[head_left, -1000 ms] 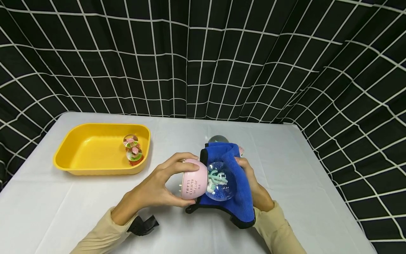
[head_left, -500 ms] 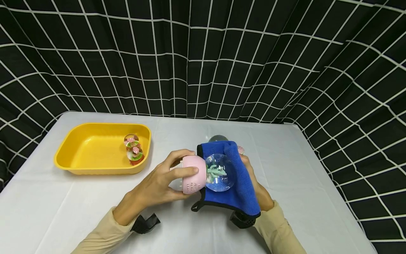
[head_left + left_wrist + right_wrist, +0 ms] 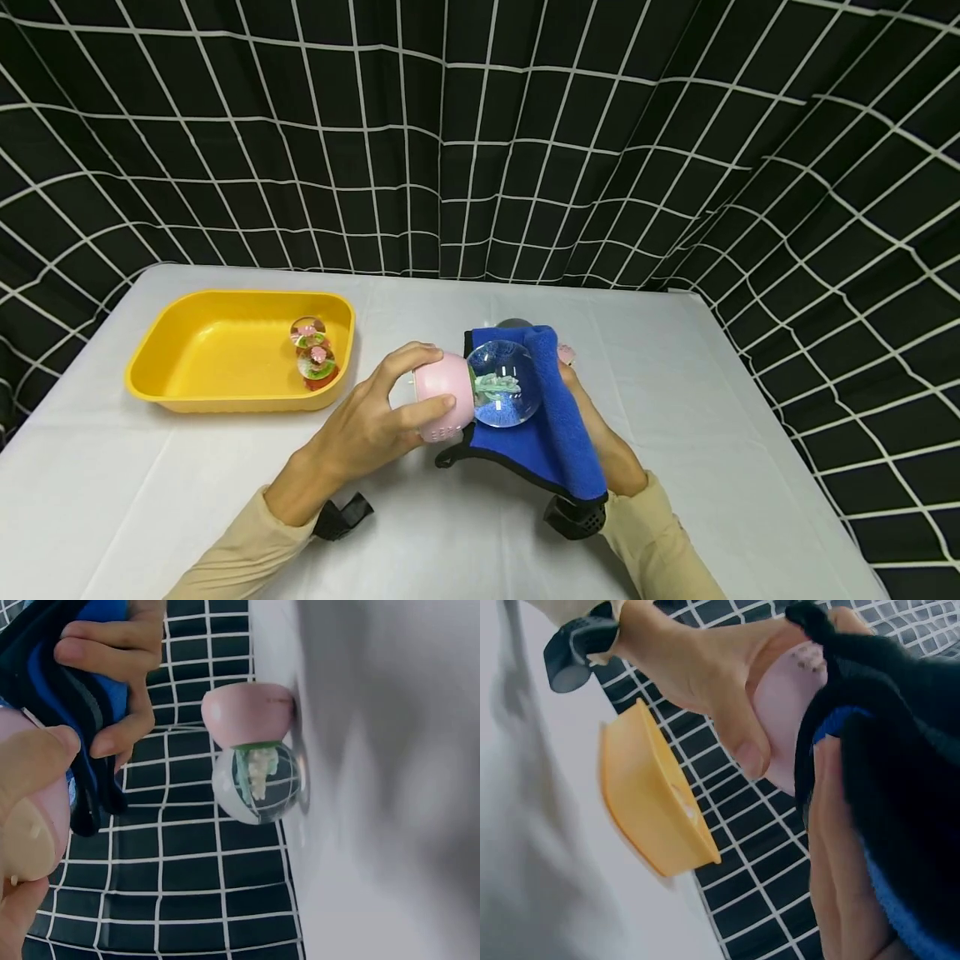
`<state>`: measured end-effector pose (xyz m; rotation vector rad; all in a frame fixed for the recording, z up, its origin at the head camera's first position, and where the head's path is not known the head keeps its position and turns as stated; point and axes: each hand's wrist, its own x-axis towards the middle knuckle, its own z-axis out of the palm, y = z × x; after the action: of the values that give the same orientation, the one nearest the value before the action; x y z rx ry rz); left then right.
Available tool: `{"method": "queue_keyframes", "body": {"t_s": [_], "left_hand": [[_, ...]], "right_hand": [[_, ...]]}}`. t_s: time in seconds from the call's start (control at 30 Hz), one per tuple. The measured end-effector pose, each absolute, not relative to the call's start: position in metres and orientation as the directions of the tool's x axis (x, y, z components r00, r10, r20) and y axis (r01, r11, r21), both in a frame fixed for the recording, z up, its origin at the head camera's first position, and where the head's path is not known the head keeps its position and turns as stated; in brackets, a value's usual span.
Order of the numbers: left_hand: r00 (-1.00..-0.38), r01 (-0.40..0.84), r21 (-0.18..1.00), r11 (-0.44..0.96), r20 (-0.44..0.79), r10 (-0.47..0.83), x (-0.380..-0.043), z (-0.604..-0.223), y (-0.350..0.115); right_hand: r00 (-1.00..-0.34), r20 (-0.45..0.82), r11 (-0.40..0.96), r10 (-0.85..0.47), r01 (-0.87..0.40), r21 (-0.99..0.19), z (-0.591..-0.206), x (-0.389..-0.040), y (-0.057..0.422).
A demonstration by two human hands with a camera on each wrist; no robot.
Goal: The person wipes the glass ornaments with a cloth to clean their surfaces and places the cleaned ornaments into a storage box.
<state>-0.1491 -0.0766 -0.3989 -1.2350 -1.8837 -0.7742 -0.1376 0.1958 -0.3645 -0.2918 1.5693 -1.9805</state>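
Note:
My left hand grips the pink base of a snow globe, tipped on its side above the table. Its clear ball, with a pale green plant-like figure inside, points right and lies against a blue cloth with black edging. Behind that cloth, my right hand holds it around the ball. Its curled fingers show on the cloth in the left wrist view. A second pink-based snow globe stands on the table beyond, mostly hidden by the cloth in the head view.
At the left stands a yellow tub. Two small globe ornaments with red bases, a rear one and a front one, sit at its right end. A black grid curtain rises behind the white-covered table.
The snow globe has turned in my left hand, so its lettering has rolled mostly out of sight. Globe and cloth have shifted slightly up and left. The tub and its ornaments stay put.

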Motion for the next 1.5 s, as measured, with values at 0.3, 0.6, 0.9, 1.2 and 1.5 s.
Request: {"method": "queue_keyframes", "body": {"t_s": [0.3, 0.6, 0.9, 1.2, 1.5], "left_hand": [[-0.449, 0.876, 0.245, 0.414, 0.725, 0.521, -0.149, -0.402, -0.078], [-0.565, 0.823, 0.487, 0.294, 0.639, 0.522, -0.144, -0.389, -0.085], [-0.714, 0.698, 0.618, 0.361, 0.566, 0.412, -0.142, -0.391, -0.081], [-0.748, 0.661, 0.629, 0.409, 0.509, 0.427, -0.14, -0.389, -0.08], [-0.69, 0.724, 0.5, 0.475, 0.503, 0.521, -0.139, -0.387, -0.079]], "right_hand": [[-0.831, -0.262, -0.161, -0.49, 0.382, -0.91, -0.362, -0.137, 0.181], [-0.917, -0.21, -0.144, -0.338, 0.271, -0.952, -0.372, -0.139, 0.185], [-0.92, -0.028, -0.175, -0.39, 0.105, -0.979, -0.383, -0.146, 0.183], [-0.922, 0.012, -0.153, -0.387, 0.052, -0.987, -0.39, -0.149, 0.182], [-0.938, 0.035, -0.078, -0.344, -0.009, -0.997, -0.394, -0.151, 0.18]]}}
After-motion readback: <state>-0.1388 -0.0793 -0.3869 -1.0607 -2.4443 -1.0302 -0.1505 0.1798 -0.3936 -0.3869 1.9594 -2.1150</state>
